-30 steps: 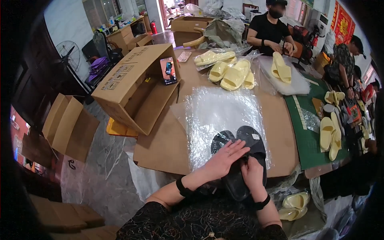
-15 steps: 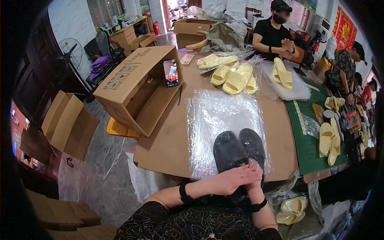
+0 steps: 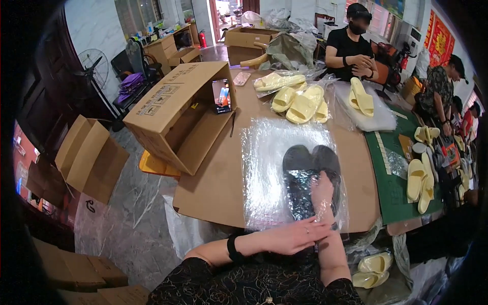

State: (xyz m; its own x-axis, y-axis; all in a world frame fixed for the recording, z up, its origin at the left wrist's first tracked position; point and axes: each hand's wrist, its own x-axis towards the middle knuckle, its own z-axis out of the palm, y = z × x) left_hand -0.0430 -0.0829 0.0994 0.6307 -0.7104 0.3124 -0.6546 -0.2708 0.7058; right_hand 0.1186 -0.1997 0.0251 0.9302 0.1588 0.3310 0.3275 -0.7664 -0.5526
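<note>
A pair of black slippers [image 3: 299, 158] lies side by side in a clear plastic bag [image 3: 264, 168] on the cardboard-covered table. Wrinkled, shiny film shows over their nearer part. My right hand [image 3: 322, 193] reaches in over the right slipper, its fingers close together and pressed on it; the fingertips are partly hidden under the film. My left hand [image 3: 300, 235] crosses in front at the near edge of the bag, fingers together against my right wrist. It seems to pinch the edge of the film, though its fingertips are hard to make out.
An open cardboard box [image 3: 178, 117] on its side stands left, a phone [image 3: 221, 95] at its opening. Bagged yellow slippers [image 3: 305, 104] lie beyond the bag. Right are a plastic-bag stack [image 3: 373, 119] and a green mat [image 3: 394, 193] with slippers. A co-worker [image 3: 351, 51] stands across.
The black slippers have moved away from me, farther into the bag, and now lie level side by side. My right hand has gone forward with them; my left hand stays near the bag's edge.
</note>
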